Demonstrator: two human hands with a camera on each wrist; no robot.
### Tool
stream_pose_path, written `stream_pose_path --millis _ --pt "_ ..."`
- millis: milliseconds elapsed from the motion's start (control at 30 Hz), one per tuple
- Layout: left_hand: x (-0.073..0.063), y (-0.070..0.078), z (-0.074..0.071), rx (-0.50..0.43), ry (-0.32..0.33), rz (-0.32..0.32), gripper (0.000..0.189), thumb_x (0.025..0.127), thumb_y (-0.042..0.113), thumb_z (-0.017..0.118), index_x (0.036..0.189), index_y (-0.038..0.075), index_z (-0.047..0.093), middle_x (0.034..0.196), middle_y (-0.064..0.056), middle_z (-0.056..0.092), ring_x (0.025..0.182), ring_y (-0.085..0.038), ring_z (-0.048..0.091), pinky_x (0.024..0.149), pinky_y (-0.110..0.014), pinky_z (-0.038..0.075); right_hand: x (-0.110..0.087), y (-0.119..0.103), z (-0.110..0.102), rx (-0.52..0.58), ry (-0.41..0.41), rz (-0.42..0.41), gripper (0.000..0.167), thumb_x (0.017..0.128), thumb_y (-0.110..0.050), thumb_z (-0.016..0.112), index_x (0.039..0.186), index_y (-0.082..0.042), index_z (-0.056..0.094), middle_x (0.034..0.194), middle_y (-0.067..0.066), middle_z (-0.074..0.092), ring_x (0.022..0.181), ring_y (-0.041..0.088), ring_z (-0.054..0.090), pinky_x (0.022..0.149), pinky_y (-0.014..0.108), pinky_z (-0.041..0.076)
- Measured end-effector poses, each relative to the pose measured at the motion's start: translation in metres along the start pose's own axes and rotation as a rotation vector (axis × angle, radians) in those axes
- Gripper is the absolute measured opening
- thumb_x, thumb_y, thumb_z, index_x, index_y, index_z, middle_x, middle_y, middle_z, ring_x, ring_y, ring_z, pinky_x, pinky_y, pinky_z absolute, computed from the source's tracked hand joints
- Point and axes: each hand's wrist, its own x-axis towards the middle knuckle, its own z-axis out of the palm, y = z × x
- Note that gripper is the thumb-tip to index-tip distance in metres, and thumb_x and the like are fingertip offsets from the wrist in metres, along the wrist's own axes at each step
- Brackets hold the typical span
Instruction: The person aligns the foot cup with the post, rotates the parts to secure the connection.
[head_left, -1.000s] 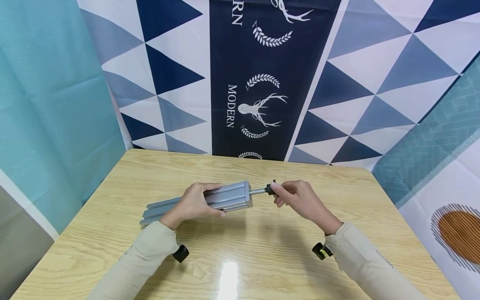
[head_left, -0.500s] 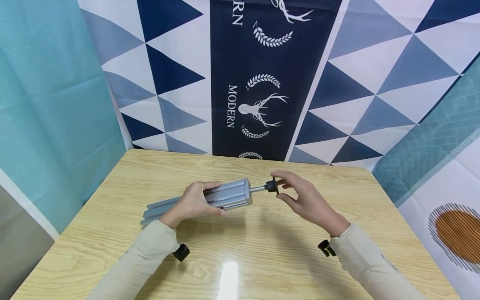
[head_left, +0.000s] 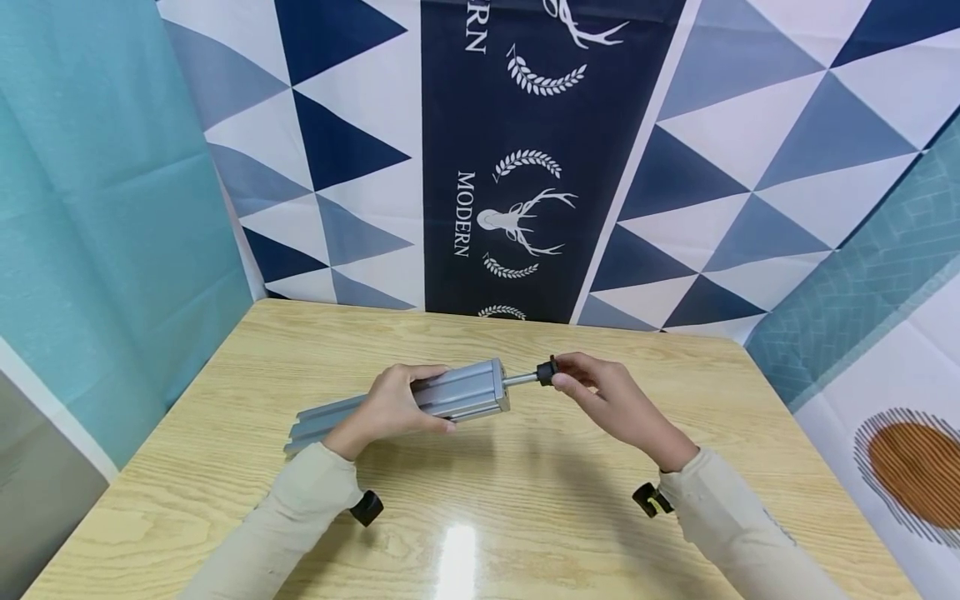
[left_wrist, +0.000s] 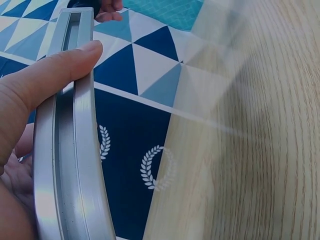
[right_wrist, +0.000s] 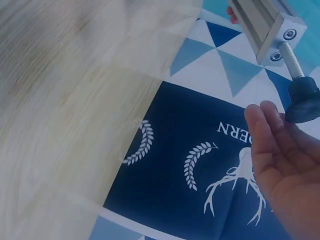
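1. Nearest us, the right hand (head_left: 611,400) has changed: half a second ago its thumb and fingers stood wide about the black foot (head_left: 545,373); now they are drawn in narrow and seem to pinch its disc. How firmly, we cannot tell. We judge this a renewed hold, with the work centred on the foot.
2. Our left hand (head_left: 390,404) grips the silver bar (head_left: 465,390) from above, thumb along its near side.
3. The bar slants over the table (head_left: 225,400), long axis from lower left to upper right, its right end raised. The threaded rod (head_left: 522,379) carries that line on, and the foot's disc faces right.
4. Farthest, a patterned cloth (head_left: 360,125) hangs behind.
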Motion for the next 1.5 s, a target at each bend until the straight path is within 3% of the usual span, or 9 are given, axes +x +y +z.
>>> stream_pose_path --millis 267,433,667,767,900,1033,1167,1333,1500 --pt "0.0 0.002 0.001 0.017 -0.006 0.014 0.079 0.057 0.034 0.093 0.127 0.012 0.064 0.114 -0.005 0.067 0.09 -0.014 0.06 0.079 -0.033 0.05 0.0 0.0 0.001 0.122 0.016 0.129 0.034 0.098 -0.038 0.053 0.105 -0.007 0.068 0.086 0.004 0.068 0.079 0.015 0.066 0.073 0.03 0.053" --pt "0.0 0.002 0.0 0.017 -0.005 0.014 0.079 0.057 0.035 0.092 0.127 0.011 0.064 0.113 -0.006 0.068 0.09 -0.015 0.06 0.077 -0.033 0.049 -0.001 -0.001 0.0 0.129 0.008 0.131 0.04 0.097 -0.036 0.055 0.118 -0.003 0.064 0.102 0.009 0.07 0.092 0.021 0.068 0.08 0.035 0.054" --pt "0.0 0.002 -0.001 0.001 0.004 0.019 0.074 0.059 0.029 0.092 0.125 0.011 0.065 0.111 -0.007 0.068 0.09 -0.016 0.06 0.079 -0.034 0.049 -0.003 -0.002 0.001 -0.042 0.01 -0.113 0.073 0.08 -0.015 0.078 0.145 -0.014 0.043 0.138 0.009 0.054 0.12 0.024 0.056 0.093 0.039 0.048" --pt "0.0 0.002 -0.001 0.002 0.001 0.017 0.075 0.059 0.03 0.092 0.126 0.011 0.065 0.112 -0.007 0.068 0.091 -0.016 0.061 0.079 -0.035 0.049 -0.003 -0.002 0.001 -0.119 0.041 -0.237 0.077 0.078 -0.001 0.078 0.145 -0.015 0.044 0.141 0.008 0.051 0.123 0.024 0.054 0.092 0.038 0.049" --pt "-0.001 0.001 0.0 0.004 0.002 0.015 0.076 0.059 0.03 0.092 0.127 0.01 0.064 0.114 -0.008 0.067 0.091 -0.016 0.061 0.08 -0.035 0.05 -0.002 -0.003 0.0 -0.166 0.076 -0.301 0.071 0.076 0.006 0.076 0.14 -0.01 0.05 0.137 0.011 0.054 0.116 0.027 0.059 0.089 0.039 0.051" --pt "-0.001 0.001 0.0 0.01 0.005 0.016 0.075 0.059 0.03 0.092 0.127 0.01 0.064 0.113 -0.007 0.068 0.091 -0.016 0.061 0.079 -0.035 0.05 -0.003 -0.004 -0.003 -0.123 0.058 -0.22 0.058 0.084 -0.005 0.072 0.138 -0.007 0.052 0.127 0.012 0.062 0.106 0.026 0.065 0.085 0.039 0.052" --pt "-0.001 0.002 -0.001 0.012 0.004 0.019 0.076 0.059 0.031 0.092 0.126 0.01 0.064 0.113 -0.007 0.068 0.091 -0.016 0.061 0.079 -0.035 0.05 -0.003 -0.005 -0.004 -0.028 0.037 -0.058 0.046 0.092 -0.022 0.065 0.134 -0.005 0.056 0.119 0.01 0.066 0.098 0.022 0.068 0.079 0.038 0.054" --pt "-0.001 0.003 -0.001 0.016 -0.005 0.021 0.076 0.06 0.029 0.092 0.127 0.008 0.063 0.114 -0.008 0.067 0.092 -0.016 0.061 0.079 -0.035 0.049 -0.003 -0.008 -0.002 0.15 0.021 0.121 0.046 0.094 -0.028 0.063 0.129 0.001 0.058 0.11 0.013 0.07 0.094 0.021 0.069 0.08 0.034 0.054" --pt "0.0 0.003 0.0 0.018 -0.011 0.01 0.077 0.06 0.029 0.092 0.128 0.009 0.063 0.115 -0.008 0.067 0.092 -0.016 0.06 0.08 -0.035 0.049 -0.003 -0.012 -0.002 0.233 0.006 0.209 0.047 0.095 -0.03 0.061 0.128 0.004 0.057 0.103 0.013 0.071 0.092 0.02 0.07 0.082 0.035 0.054"
